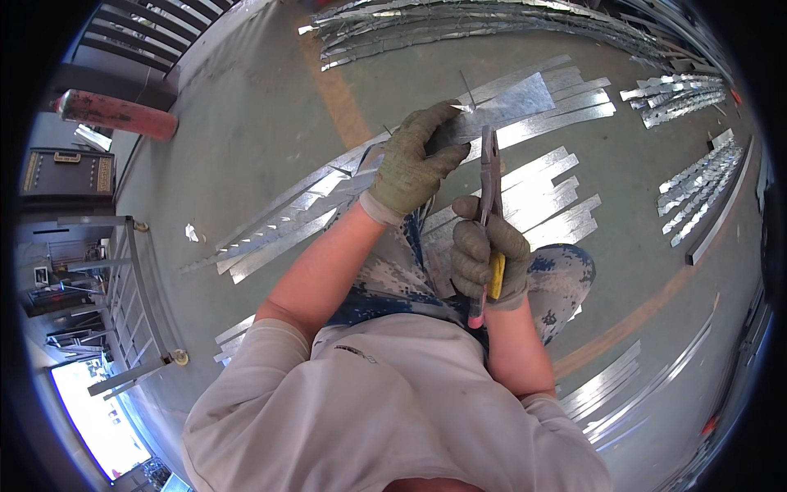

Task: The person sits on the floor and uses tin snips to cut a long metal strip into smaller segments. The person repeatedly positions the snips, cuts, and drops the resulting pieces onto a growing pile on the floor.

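My left hand (pixel 414 160), in a worn green-grey work glove, curls its fingers and thumb about the end of a shiny metal strip (pixel 516 97). The strip slants up to the right over other strips; the exact contact is partly hidden. My right hand (pixel 492 256), gloved too, is closed round a pair of pliers (pixel 490 176) with yellow and red-pink handles. Their jaws point away from me, just right of my left thumb. Under and beyond both hands spread several flat metal strips (pixel 537 201). Left of my left hand lie strips with saw-like edges (pixel 283 225).
Bundled metal strips (pixel 459 33) lie across the far floor, with smaller stacks (pixel 697 184) at the right. A red cylinder (pixel 119 113) lies at the far left, near a wheeled metal frame (pixel 139 303). More strips (pixel 607 381) are at the near right.
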